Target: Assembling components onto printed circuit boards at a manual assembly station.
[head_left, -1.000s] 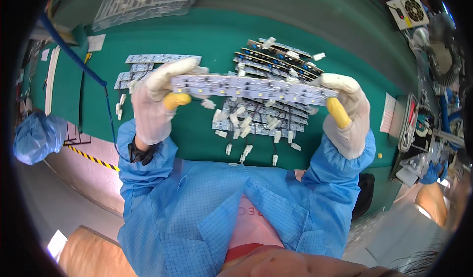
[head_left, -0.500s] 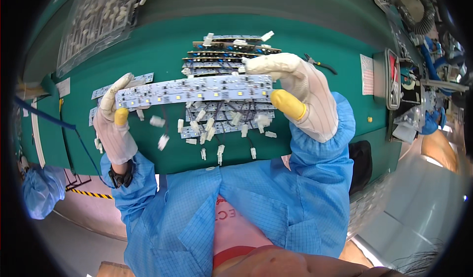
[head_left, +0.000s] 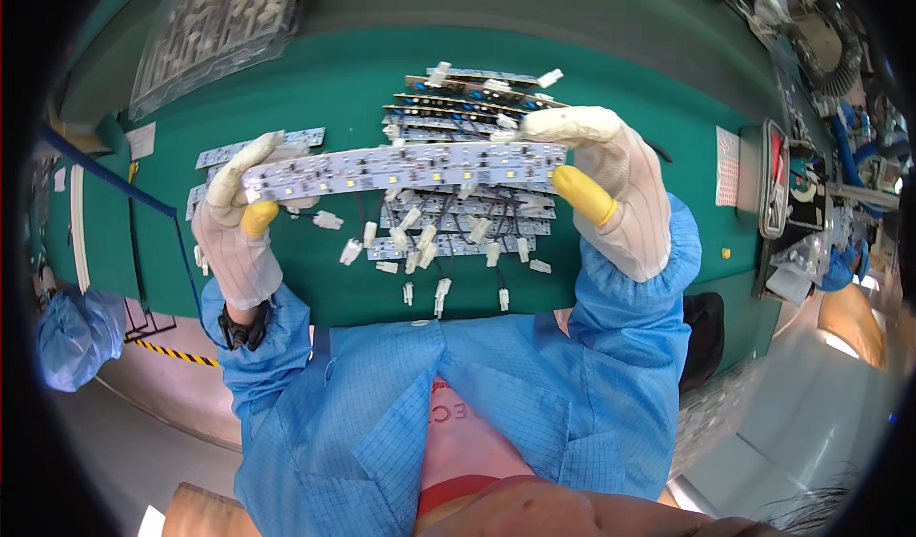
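A long white LED circuit board (head_left: 405, 168) is held up level between my two hands, its row of yellow LEDs along the lower edge. My left hand (head_left: 240, 186), in a pale striped glove with a yellow thumb cover, pinches the board's left end. The right hand (head_left: 601, 179), gloved alike, grips the other end between fingers and yellow-covered thumb. Beneath and behind it, a stack of similar boards (head_left: 458, 248) lies on the green mat, with white connectors on dark wires spread along its near side. More boards (head_left: 303, 138) lie partly hidden behind my left hand.
At the far left is a clear plastic bag (head_left: 215, 36) of white parts. A metal-rimmed tray (head_left: 775, 184) stands on the right beside a printed sheet (head_left: 727, 167). A small yellow piece (head_left: 726, 252) rests on the mat. A blue cord (head_left: 114, 182) hangs at left.
The whole view has shifted a little. Both hands still hold the board by its ends, and the white connectors hanging below it have swung. The pliers are now mostly hidden behind my right hand.
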`<state>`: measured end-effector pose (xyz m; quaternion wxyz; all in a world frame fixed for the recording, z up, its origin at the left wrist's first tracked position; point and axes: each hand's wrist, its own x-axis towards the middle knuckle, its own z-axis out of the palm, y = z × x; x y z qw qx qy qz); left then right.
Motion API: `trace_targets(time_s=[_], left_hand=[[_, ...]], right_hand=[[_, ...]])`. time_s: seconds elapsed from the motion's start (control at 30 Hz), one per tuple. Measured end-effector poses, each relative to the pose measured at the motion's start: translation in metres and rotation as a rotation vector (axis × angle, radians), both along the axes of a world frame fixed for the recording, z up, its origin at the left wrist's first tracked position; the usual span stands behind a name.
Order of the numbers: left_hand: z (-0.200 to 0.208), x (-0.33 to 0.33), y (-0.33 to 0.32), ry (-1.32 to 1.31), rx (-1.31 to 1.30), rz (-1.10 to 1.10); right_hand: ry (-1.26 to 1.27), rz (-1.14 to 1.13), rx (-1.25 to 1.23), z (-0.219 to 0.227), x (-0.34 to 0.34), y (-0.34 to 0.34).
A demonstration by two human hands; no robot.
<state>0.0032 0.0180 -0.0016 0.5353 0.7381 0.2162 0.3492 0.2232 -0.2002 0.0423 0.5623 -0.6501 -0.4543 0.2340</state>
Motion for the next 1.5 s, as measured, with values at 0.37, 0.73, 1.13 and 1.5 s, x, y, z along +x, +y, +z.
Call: trace_targets(time_s=[0.37,0.73,1.13,1.5], left_hand=[[0.018,-0.007,-0.014,-0.182,-0.316,-0.202],[0.014,-0.004,0.006,0.145,-0.151,-0.111],[0.010,-0.008,-0.008,-0.168,-0.375,-0.274],[0.001,0.009,0.008,0.245,-0.151,0.013]], right_hand=[[-0.027,-0.036,-0.077,-0.012,0.009,0.004],[0.189,0.068,0.004,-0.006,-0.008,0.004],[0.047,-0.063,-0.131,-0.013,0.003,0.006],[0.023,0.154,-0.070,0.014,-0.009,0.006]])
